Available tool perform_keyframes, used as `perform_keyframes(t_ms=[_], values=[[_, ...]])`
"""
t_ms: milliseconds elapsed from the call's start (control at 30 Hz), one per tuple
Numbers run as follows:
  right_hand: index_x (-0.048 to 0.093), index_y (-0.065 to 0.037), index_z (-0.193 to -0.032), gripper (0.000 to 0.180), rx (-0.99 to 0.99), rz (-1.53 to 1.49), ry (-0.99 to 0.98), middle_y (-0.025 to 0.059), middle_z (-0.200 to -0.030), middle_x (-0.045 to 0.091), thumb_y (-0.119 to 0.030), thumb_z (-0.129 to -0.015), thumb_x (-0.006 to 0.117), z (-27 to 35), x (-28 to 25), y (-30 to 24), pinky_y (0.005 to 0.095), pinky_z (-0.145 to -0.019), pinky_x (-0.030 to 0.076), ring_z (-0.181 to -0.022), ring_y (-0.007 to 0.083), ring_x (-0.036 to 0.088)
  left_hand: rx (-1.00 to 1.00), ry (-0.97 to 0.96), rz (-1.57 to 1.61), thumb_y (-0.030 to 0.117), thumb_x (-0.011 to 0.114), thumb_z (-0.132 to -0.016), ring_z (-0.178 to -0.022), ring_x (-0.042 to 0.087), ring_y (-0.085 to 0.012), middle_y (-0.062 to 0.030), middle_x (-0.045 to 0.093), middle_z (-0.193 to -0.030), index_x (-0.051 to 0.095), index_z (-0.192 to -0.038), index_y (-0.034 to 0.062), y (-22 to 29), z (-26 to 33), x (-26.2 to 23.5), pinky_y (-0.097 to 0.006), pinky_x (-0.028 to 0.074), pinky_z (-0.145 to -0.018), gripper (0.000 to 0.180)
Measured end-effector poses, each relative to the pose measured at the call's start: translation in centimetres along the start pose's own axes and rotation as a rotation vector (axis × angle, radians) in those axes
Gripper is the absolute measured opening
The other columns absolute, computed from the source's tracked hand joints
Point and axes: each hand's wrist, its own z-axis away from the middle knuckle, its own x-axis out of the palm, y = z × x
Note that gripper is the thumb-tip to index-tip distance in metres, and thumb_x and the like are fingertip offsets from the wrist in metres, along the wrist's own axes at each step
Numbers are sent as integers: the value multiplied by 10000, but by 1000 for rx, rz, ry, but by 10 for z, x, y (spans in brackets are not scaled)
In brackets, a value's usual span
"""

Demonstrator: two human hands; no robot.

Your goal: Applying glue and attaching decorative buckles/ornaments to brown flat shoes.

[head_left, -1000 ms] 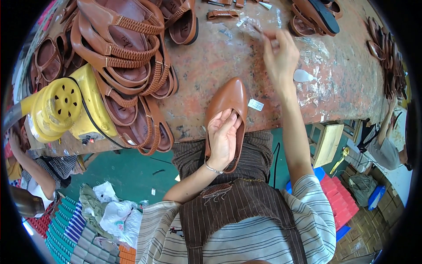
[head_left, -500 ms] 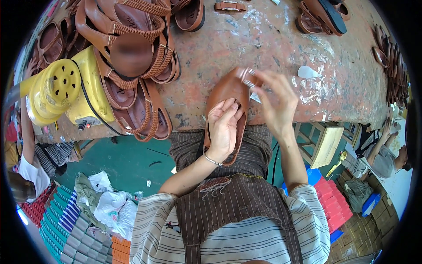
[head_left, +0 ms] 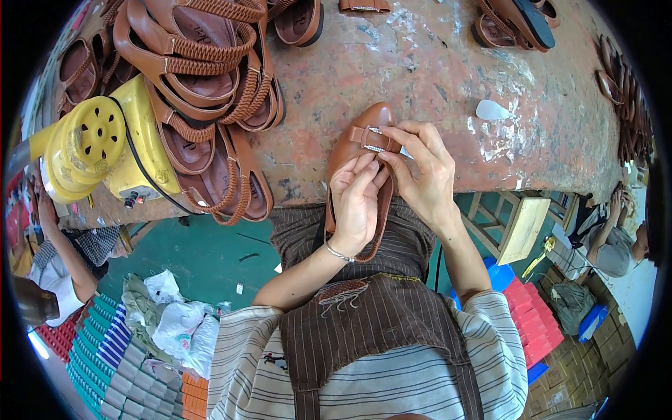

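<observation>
Left hand (head_left: 355,199) partly inside brown shoe (head_left: 342,152); strap (head_left: 368,138) in right hand (head_left: 428,175).

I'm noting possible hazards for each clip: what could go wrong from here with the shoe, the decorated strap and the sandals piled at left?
The decorated strap could end up crooked, since only the right hand's fingertips pinch it over the toe.
The shoe might slip if the left hand, its fingers in the opening, loosens: the heel end reaches past the front edge of the table.
The sandal pile, loosely stacked, might slide if bumped.
</observation>
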Motion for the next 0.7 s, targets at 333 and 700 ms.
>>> perform_keyframes(t_ms=[333,700], values=[[677,-12,-1013,308,68,-330,27,87,-1008,565,13,-711,731,6,-18,2,280,-790,486,-907,186,588,-136,88,-222,113,533,-948,-1043,591,-149,-118,580,-1199,496,-1248,-36,17,1,22,-277,504,-883,337],[657,19,-949,101,401,-477,353,45,-884,609,-37,-900,589,35,-14,27,225,-705,439,-810,97,563,758,-225,-169,32,450,-948,-1149,559,-205,-174,521,-1295,510,-1188,-54,213,-1,170,-339,487,-989,263]])
